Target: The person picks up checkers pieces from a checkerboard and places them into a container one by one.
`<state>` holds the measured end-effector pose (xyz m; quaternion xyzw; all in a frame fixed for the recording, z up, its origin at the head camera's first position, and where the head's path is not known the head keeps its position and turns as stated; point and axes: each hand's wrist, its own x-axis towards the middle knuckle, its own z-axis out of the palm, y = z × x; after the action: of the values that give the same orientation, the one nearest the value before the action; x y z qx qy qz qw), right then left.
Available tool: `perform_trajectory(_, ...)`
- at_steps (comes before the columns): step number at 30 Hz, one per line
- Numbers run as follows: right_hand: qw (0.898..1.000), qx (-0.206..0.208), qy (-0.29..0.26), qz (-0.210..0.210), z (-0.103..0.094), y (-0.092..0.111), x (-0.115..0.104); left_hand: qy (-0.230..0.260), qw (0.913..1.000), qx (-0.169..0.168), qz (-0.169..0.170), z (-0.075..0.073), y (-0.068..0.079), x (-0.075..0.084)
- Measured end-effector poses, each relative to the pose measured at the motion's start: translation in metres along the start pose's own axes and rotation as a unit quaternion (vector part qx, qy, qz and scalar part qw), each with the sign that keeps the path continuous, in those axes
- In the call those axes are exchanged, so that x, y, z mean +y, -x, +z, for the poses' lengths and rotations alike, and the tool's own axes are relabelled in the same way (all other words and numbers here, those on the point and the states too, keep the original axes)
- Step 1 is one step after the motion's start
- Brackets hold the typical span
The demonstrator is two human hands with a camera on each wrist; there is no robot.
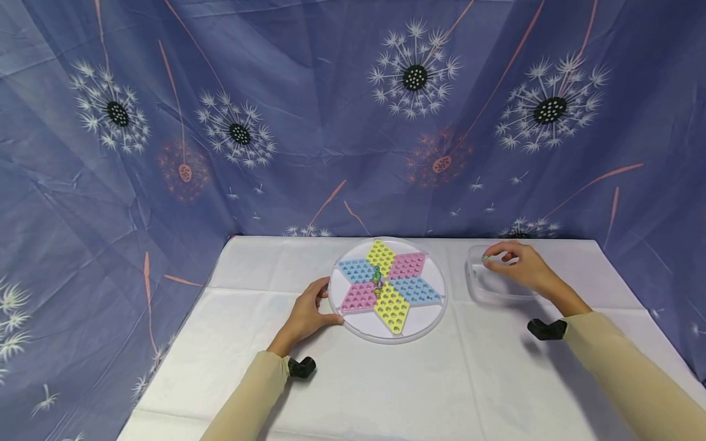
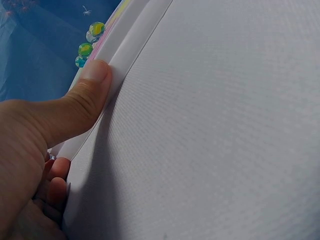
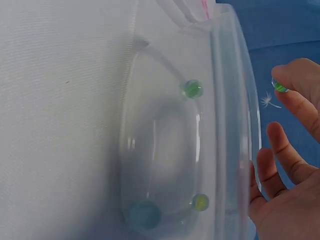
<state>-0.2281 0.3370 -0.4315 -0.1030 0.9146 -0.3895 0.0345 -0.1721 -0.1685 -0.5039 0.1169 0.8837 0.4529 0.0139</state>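
container (image 3: 228,125): glossy plastic | marbles (image 3: 193,89): smooth, glassy | board (image 1: 423,317): smooth plastic | tablecloth (image 1: 397,392): matt cloth

Creased blue dandelion-print cloth (image 1: 331,116) hangs — behind and beside a white-covered table (image 1: 408,389).

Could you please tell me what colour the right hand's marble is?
The marble is clear with green inside; the right wrist view shows it best.

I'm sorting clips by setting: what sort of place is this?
Probably a makeshift filming corner: dandelion-print blue cloth hangs behind and beside a white-covered table, where a round board with a coloured star lies.
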Motion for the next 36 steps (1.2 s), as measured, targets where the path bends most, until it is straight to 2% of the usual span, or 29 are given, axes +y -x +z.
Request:
perform_trajectory(10, 1.0, -0.023, 0.009, -0.003, 0.011, -0.003, 0.007, 0.001, 1.0, 0.003, 0.003, 0.0, -0.001, 0.0)
perform_trajectory(36, 0.999, -0.022, 0.032, -0.014, 0.015, -0.006, 0.009, -0.004, 1.0, 0.004, 0.0, 0.0, -0.001, 0.0)
